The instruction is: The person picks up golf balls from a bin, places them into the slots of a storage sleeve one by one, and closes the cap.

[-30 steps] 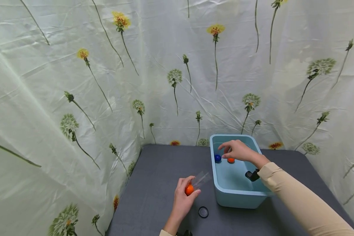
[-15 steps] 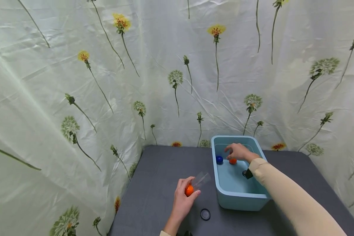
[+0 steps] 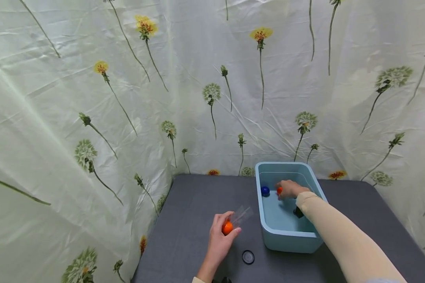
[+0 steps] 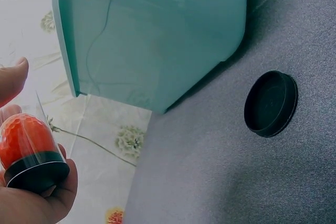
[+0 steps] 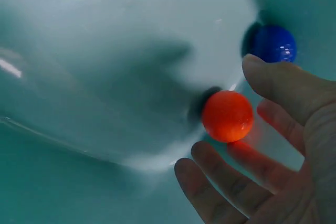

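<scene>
head view shows the right hand (image 3: pixel 289 188) inside the light blue plastic tub (image 3: pixel 269 232), fingers spread around a small orange ball (image 5: pixel 228 115), not clamped; the left hand (image 3: pixel 221 236) grips a clear plastic tube (image 3: pixel 239 217) holding another orange ball (image 3: pixel 227 227).

Floral curtain (image 3: pixel 92 98) behind grey table (image 3: pixel 198 196)

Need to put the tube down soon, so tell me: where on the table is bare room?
The grey table lies bare from the curtain on the left to the blue tub. The strip between the black cap and the tub is narrow. Right of the tub there is room, but the right hand and its arm cross there.
</scene>
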Available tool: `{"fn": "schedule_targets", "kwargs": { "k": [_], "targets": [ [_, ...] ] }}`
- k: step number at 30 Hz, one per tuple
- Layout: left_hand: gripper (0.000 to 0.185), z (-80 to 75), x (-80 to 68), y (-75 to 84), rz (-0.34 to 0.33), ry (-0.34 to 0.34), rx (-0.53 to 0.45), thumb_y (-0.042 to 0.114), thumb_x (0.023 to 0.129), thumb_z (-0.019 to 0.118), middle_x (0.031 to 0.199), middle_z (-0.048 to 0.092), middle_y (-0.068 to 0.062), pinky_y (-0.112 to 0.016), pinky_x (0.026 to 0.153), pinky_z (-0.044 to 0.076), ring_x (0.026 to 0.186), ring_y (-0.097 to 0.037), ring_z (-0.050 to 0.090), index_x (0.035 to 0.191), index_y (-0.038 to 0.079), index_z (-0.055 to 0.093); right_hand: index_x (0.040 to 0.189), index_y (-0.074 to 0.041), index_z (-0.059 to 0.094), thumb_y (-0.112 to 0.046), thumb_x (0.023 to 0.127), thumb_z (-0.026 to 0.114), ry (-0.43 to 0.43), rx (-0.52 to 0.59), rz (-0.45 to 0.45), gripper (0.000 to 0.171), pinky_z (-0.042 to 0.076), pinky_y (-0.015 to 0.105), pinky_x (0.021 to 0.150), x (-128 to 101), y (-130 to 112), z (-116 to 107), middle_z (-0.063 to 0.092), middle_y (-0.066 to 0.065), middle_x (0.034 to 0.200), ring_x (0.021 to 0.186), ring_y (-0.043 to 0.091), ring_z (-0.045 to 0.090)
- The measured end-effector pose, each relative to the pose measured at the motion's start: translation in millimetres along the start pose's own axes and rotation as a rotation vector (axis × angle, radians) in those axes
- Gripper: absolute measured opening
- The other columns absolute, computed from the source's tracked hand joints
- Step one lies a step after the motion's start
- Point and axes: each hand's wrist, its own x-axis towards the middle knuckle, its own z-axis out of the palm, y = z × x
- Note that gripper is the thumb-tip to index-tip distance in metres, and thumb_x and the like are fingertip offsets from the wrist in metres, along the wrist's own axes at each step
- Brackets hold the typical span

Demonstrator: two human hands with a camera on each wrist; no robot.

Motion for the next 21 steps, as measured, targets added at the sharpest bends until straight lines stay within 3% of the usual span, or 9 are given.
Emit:
{"fn": "schedule_targets", "kwargs": {
  "k": [4,6,13,21],
  "targets": [
    [0.049,1.9,0.5,0.8,-0.013,-0.005,0.007,0.019,0.084,0.083,0.12,0.055,-0.01,-0.025,0.084,0.052,0.103,-0.018,0.056,0.127,0.032,0.064,0.115,0.001,0.067,-0.009,0.083,0.078,0.029,0.02,0.024,0.036,0.047,0.04,0.071,-0.5,6.5,3.4,0.062,0.01,0.091,0.08,0.025,0.055],
    [0.05,2.8,0.2,1.4,-0.015,-0.01,0.013,0.019,0.084,0.083,0.12,0.055,-0.011,-0.025,0.085,0.052,0.104,-0.018,0.056,0.127,0.035,0.063,0.107,-0.002,0.068,-0.004,0.08,0.077,0.042,0.023,0.04,0.029,0.046,0.038,0.068,-0.8,8.4,5.9,0.061,0.009,0.089,0.078,0.025,0.054],
    [0.05,3.7,-2.6,-0.5,-0.015,0.001,0.0,0.021,0.084,0.084,0.119,0.056,-0.009,-0.026,0.085,0.052,0.103,-0.018,0.056,0.127,0.035,0.063,0.099,-0.013,0.073,0.006,0.073,0.077,-0.071,0.027,0.142,0.033,0.046,0.035,0.063,-2.6,6.2,15.2,0.062,0.007,0.089,0.077,0.024,0.057],
    [0.05,4.5,-2.4,-2.0,-0.013,0.01,-0.006,0.023,0.084,0.084,0.116,0.055,-0.001,-0.027,0.085,0.052,0.103,-0.017,0.057,0.127,0.037,0.063,0.093,-0.015,0.073,0.003,0.076,0.082,-0.126,0.049,0.136,0.026,0.049,0.031,0.06,-7.4,4.4,16.6,0.061,0.007,0.086,0.07,0.022,0.059]
  ]
}}
